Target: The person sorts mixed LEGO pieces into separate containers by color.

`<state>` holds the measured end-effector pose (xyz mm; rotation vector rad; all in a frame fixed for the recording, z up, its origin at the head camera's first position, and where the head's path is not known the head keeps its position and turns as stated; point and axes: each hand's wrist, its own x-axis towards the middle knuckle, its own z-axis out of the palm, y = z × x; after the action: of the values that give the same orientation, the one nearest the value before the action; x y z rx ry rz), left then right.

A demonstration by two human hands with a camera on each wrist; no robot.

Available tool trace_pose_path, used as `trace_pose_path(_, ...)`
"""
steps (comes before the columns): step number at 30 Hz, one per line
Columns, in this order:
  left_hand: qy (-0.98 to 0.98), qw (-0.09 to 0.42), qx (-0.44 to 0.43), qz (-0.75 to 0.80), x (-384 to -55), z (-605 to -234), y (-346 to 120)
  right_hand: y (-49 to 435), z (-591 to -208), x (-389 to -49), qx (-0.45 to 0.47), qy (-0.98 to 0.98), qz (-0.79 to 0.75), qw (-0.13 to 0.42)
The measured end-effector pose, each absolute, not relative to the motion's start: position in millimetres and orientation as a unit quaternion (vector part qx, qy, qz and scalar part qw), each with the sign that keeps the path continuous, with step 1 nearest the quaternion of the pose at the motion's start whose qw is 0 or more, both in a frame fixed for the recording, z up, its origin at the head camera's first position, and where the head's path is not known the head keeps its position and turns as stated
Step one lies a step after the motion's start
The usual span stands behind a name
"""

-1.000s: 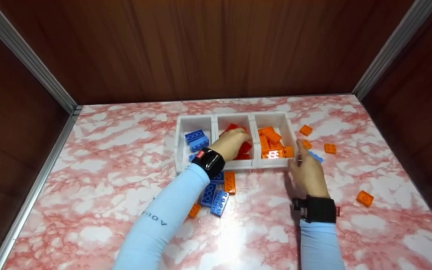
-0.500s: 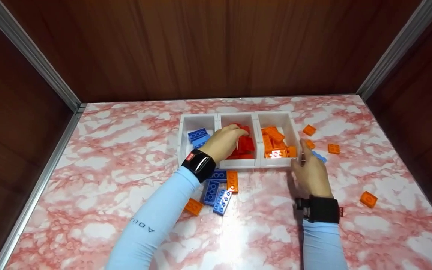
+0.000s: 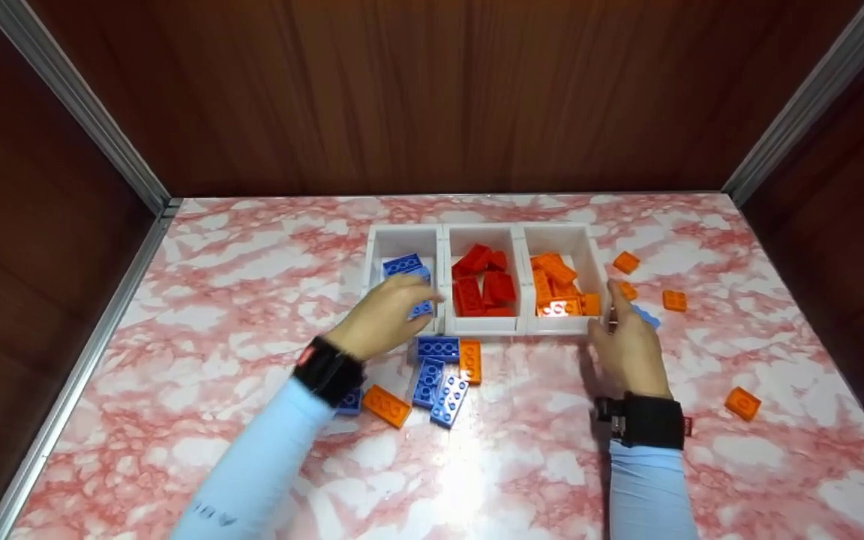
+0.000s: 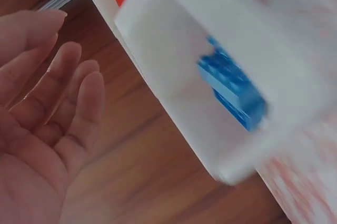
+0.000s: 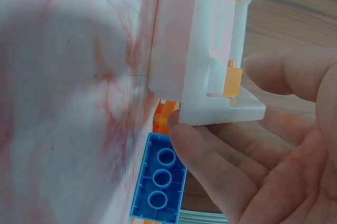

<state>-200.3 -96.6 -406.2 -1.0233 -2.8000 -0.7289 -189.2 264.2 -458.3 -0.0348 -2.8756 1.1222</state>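
Note:
A white three-compartment box [image 3: 486, 325] holds blue bricks [image 3: 402, 264] on the left, red bricks [image 3: 469, 294] in the middle and orange bricks [image 3: 554, 268] on the right. Over the front of the blue compartment is my left hand [image 3: 379, 319], its fingers loosely bent. In the left wrist view, nothing shows between those fingers [image 4: 87, 103]. My right hand [image 3: 631, 356] holds the box's front right corner, thumb on one side and fingers on the other. A blue brick [image 5: 160, 176] lies beside its fingertips in the right wrist view.
Several loose blue bricks [image 3: 449, 400] and orange bricks [image 3: 387, 406] lie in front of the box. More orange bricks [image 3: 674, 301] are scattered to its right, one [image 3: 743, 403] nearer the front. Wooden panels [image 3: 432, 97] enclose the marbled table [image 3: 252, 247].
My left hand has moved left and towards me, from the red compartment to the blue one. The red bricks are now uncovered. My right hand keeps its place at the box's corner.

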Motion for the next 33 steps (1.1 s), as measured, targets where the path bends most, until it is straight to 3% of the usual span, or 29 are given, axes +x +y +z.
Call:
trace_pose_path(7, -0.930, 0.032, -0.271, -0.245, -165, -429, -152, 263, -456, -190, -0.017, -0.930, 0.367, 0.018)
trace_pose_path(14, -0.939, -0.007, -0.169, -0.299, -137, -448, -188, 262, -456, -189, -0.023, -0.929, 0.370, 0.005)
trace_pose_path(20, -0.940, -0.040, -0.108, -0.322, -119, -461, -207, 262, -459, -189, -0.002, -0.933, 0.359, 0.039)
trace_pose_path(33, -0.941, -0.076, -0.096, -0.317, -108, -482, -214, 262, -456, -189, -0.021, -0.929, 0.368, 0.008)
